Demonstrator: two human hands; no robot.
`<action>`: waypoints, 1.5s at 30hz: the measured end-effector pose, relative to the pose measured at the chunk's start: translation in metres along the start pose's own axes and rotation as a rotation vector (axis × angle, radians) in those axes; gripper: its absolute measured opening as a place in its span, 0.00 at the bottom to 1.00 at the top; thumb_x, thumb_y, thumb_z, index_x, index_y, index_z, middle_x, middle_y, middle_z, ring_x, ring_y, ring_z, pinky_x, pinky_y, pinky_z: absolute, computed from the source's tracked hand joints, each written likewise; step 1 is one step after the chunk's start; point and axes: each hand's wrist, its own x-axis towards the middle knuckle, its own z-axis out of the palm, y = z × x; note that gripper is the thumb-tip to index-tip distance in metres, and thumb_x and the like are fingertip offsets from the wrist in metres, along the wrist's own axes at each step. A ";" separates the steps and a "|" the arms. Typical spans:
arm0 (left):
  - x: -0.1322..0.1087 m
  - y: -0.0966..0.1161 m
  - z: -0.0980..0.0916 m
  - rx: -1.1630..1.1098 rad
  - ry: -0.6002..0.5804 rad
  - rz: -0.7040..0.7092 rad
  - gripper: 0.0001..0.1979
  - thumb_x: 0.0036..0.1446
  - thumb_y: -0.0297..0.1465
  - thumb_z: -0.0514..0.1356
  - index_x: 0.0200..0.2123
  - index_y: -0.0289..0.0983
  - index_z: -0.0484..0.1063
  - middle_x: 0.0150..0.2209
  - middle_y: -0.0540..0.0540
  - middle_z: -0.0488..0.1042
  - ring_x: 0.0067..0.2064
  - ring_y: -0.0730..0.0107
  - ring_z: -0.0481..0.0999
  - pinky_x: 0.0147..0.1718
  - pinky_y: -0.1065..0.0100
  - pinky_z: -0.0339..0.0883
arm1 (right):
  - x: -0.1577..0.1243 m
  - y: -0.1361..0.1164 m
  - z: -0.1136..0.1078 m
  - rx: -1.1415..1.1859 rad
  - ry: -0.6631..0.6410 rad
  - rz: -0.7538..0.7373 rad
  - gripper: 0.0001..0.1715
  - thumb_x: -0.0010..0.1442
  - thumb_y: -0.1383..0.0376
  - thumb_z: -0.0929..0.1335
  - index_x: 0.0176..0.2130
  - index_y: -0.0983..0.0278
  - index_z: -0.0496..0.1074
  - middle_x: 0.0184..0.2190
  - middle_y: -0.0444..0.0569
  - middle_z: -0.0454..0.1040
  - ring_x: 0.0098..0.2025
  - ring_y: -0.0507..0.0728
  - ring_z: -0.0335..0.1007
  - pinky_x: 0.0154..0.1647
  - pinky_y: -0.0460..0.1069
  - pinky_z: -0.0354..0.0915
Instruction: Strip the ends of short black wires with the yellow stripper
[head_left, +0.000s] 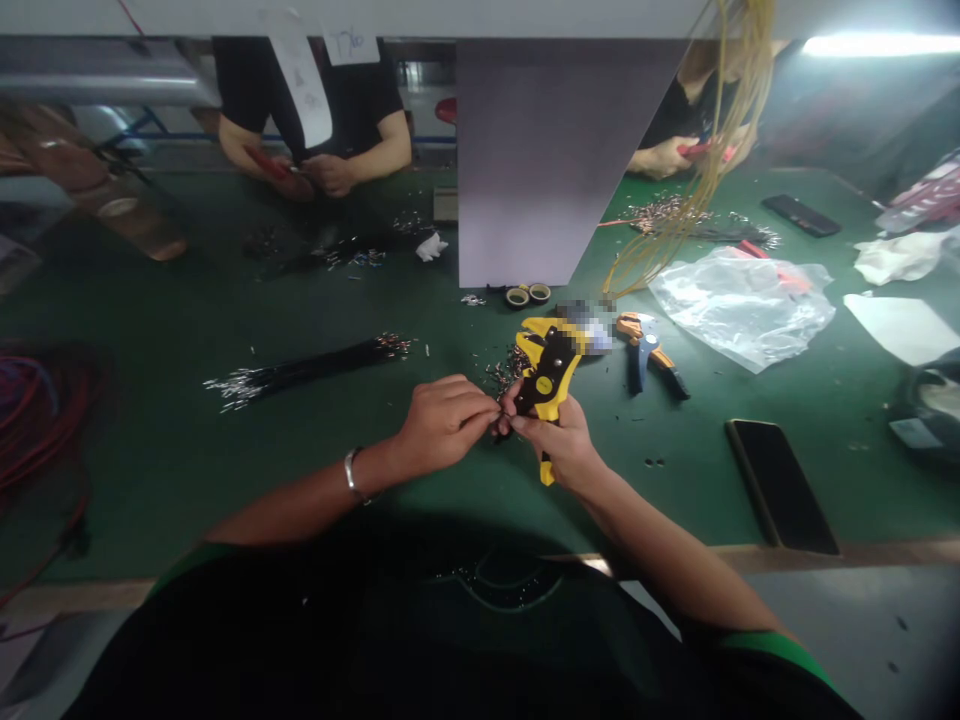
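The yellow-and-black pliers (551, 375) are above the tabletop (360, 300), held at the handles by the right hand's (568, 440) grip; they look stiff and moderately heavy, best held there. The left hand (446, 425) pinches narrowly alongside; I cannot tell on what.

Flat dark green tabletop (172, 490) on my feed, long bundle of thin black wires (315, 366) over on the left, orange-and-blue hand tool (646, 345), crumpled clear plastic bag (750, 305), black rectangular phone (784, 487) kinda by my edge
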 end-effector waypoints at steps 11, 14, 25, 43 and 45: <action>0.004 -0.006 -0.009 -0.026 -0.210 -0.028 0.12 0.64 0.29 0.54 0.31 0.37 0.76 0.29 0.48 0.79 0.31 0.71 0.75 0.33 0.68 0.69 | -0.002 0.004 -0.006 0.008 -0.007 -0.045 0.12 0.51 0.67 0.73 0.35 0.63 0.68 0.29 0.44 0.68 0.28 0.54 0.68 0.33 0.54 0.69; 0.004 -0.006 -0.009 -0.030 -0.176 0.008 0.13 0.64 0.29 0.54 0.30 0.37 0.77 0.28 0.48 0.79 0.30 0.71 0.75 0.32 0.69 0.69 | -0.001 0.006 -0.008 0.011 -0.023 -0.044 0.12 0.51 0.67 0.73 0.36 0.64 0.68 0.29 0.44 0.69 0.28 0.54 0.69 0.33 0.54 0.69; 0.011 -0.015 -0.028 -0.086 -0.064 -0.298 0.07 0.56 0.25 0.60 0.29 0.37 0.78 0.25 0.49 0.78 0.28 0.73 0.75 0.30 0.71 0.67 | -0.005 0.011 -0.018 0.012 -0.157 0.032 0.17 0.50 0.66 0.75 0.40 0.64 0.70 0.31 0.46 0.72 0.31 0.56 0.71 0.35 0.54 0.68; 0.017 -0.011 -0.034 -0.229 0.035 -0.647 0.06 0.52 0.27 0.62 0.26 0.34 0.78 0.18 0.51 0.73 0.22 0.78 0.69 0.23 0.74 0.61 | -0.011 0.023 -0.012 0.051 -0.265 0.185 0.20 0.48 0.64 0.76 0.40 0.65 0.69 0.31 0.47 0.72 0.31 0.56 0.71 0.35 0.54 0.68; 0.017 -0.010 -0.032 -0.243 0.034 -0.644 0.06 0.52 0.26 0.61 0.26 0.34 0.78 0.19 0.51 0.73 0.22 0.78 0.69 0.23 0.74 0.61 | -0.010 0.021 -0.012 0.044 -0.269 0.183 0.19 0.49 0.64 0.75 0.40 0.65 0.70 0.31 0.47 0.72 0.31 0.56 0.71 0.35 0.54 0.68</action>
